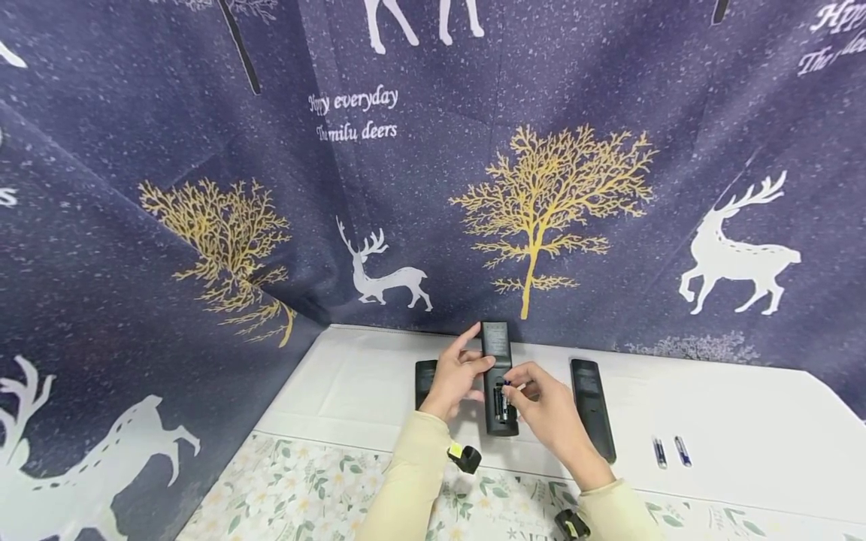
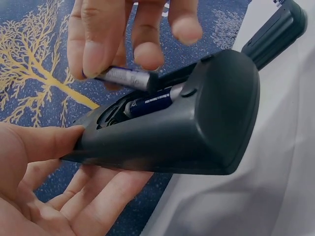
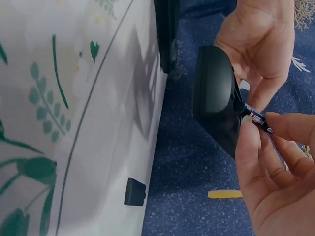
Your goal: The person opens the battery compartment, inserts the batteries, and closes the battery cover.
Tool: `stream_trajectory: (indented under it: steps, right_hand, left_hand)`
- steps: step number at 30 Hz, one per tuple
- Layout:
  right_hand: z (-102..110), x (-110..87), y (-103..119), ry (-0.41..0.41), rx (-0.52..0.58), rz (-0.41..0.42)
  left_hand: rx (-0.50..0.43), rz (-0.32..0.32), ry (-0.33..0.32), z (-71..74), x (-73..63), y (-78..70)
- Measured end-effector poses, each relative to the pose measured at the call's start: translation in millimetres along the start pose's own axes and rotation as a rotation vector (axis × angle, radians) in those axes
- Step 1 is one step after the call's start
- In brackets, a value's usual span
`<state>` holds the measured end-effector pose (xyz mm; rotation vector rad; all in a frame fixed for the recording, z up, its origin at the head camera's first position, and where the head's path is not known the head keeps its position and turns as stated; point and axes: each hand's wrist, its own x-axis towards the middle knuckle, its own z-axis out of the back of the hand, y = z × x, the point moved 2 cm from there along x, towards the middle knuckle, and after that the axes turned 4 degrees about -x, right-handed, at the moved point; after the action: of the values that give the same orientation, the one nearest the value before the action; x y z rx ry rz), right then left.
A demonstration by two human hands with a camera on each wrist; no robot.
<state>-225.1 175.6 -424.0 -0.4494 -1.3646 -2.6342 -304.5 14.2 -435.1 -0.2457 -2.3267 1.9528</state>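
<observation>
My left hand point(image 1: 456, 376) grips a black remote control point(image 1: 497, 342), its thumb along one side and fingers beneath in the left wrist view. The remote's battery compartment is uncovered. Inside it lies a dark blue battery point(image 2: 152, 103) with a silver end. My right hand point(image 1: 546, 406) pinches a second battery point(image 2: 125, 77) between thumb and fingers, tilted over the compartment with one end close to its edge. In the right wrist view, that hand's fingertips hold the battery point(image 3: 257, 119) right at the remote's open side.
A black remote point(image 1: 425, 376) lies left, partly hidden by the left hand. Another remote point(image 1: 594, 409) lies right of the right hand. Two loose batteries point(image 1: 659, 452) point(image 1: 682, 451) rest farther right on the white table point(image 1: 758, 421). A flowered cloth point(image 1: 291, 481) covers the near side; a patterned curtain hangs behind.
</observation>
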Motion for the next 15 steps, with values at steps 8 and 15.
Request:
stream_trajectory:
  steps: [8, 15]
  right_hand:
    - [-7.0, -1.2, -0.8, -0.010, -0.052, 0.031]
    - [-9.6, -1.8, -0.8, -0.023, -0.119, 0.090]
  left_hand:
    - [-0.015, 0.000, 0.002, -1.3, -0.2, -0.6]
    - [0.003, -0.010, -0.003, -1.5, -0.5, 0.5]
